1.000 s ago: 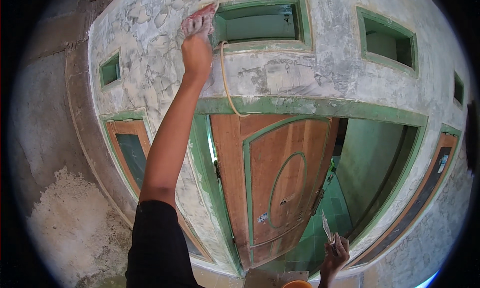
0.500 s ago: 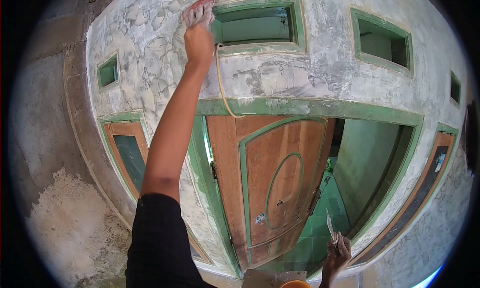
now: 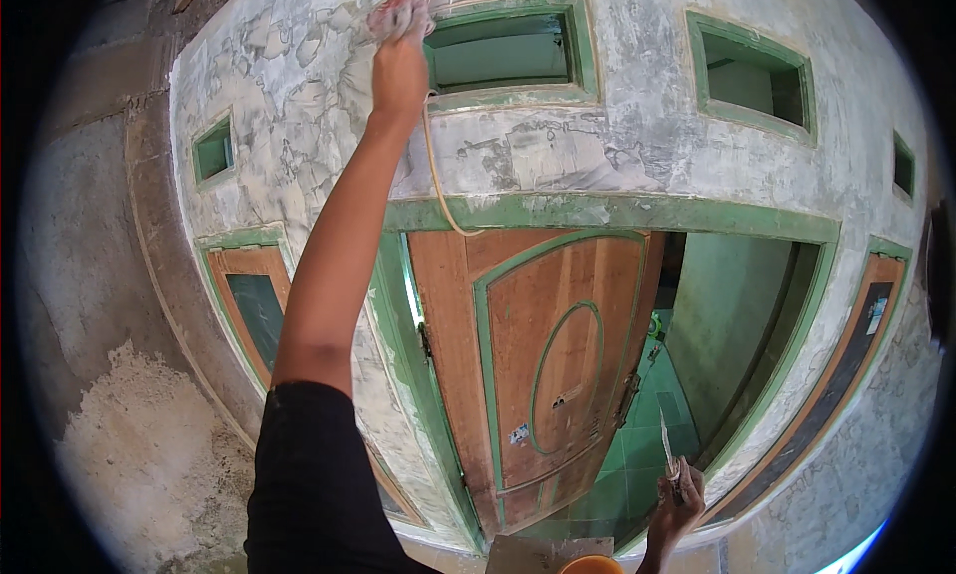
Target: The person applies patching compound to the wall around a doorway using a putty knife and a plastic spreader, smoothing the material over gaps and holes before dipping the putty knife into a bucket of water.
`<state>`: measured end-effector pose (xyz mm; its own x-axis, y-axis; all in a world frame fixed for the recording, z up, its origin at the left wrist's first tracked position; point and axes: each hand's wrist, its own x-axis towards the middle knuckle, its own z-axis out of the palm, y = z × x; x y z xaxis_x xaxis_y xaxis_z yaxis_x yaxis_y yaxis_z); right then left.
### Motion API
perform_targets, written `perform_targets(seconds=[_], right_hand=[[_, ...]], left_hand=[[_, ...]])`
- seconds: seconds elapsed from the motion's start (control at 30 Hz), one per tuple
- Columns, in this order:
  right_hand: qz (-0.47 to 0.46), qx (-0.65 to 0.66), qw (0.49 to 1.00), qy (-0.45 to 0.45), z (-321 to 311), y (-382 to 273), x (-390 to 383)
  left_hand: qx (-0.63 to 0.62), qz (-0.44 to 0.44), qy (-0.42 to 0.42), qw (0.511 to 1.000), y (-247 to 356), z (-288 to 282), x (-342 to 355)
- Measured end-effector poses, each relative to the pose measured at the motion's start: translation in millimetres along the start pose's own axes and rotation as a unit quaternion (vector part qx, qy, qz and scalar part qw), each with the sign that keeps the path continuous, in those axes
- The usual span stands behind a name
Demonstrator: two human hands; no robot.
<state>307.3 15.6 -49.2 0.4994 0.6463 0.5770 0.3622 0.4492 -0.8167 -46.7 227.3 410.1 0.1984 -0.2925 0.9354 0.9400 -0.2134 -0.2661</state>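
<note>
My left hand (image 3: 401, 51), its arm stretched up high, is closed on a flat red putty spreader (image 3: 396, 6). The spreader lies against the patchy grey-white wall (image 3: 299, 96), beside the upper left corner of a green-framed vent opening (image 3: 588, 51). Pale smears cover the fingers. Low on the right, my right hand (image 3: 681, 504) is closed around the handle of a putty knife (image 3: 666, 440). Its thin blade points upward, in front of the doorway and apart from the wall. The fingers hide most of the handle.
Below the vent, a brown wooden door (image 3: 518, 375) stands ajar in a green frame (image 3: 637, 214). A beige cord (image 3: 435, 176) hangs from the vent. An orange container (image 3: 590, 566) shows at the bottom edge, by a flat board (image 3: 523, 554). Green floor tiles (image 3: 642, 455) lie inside.
My left hand and the spreader have shifted slightly upward and right along the vent's left edge. My right hand with the putty knife has moved a little to the right.
</note>
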Motion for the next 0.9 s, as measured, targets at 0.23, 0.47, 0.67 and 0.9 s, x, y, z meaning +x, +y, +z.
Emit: perform_targets(seconds=[0.23,0.47,0.67,0.9], right_hand=[[0.003,0.037,0.998,0.048,-4,-2,-1],[0.01,0.034,0.999,0.005,-7,-10,0],[0.081,0.226,0.968,-0.077,3,-50,11],[0.144,0.249,0.944,-0.164,2,-72,19]], left_hand=[[0.003,0.083,-0.083,0.993,35,-7,-51],[-0.152,-0.019,-0.063,0.986,60,-48,-35],[-0.665,-0.364,-0.094,0.645,166,-104,-79],[-0.716,-0.426,-0.231,0.503,220,-145,-164]])
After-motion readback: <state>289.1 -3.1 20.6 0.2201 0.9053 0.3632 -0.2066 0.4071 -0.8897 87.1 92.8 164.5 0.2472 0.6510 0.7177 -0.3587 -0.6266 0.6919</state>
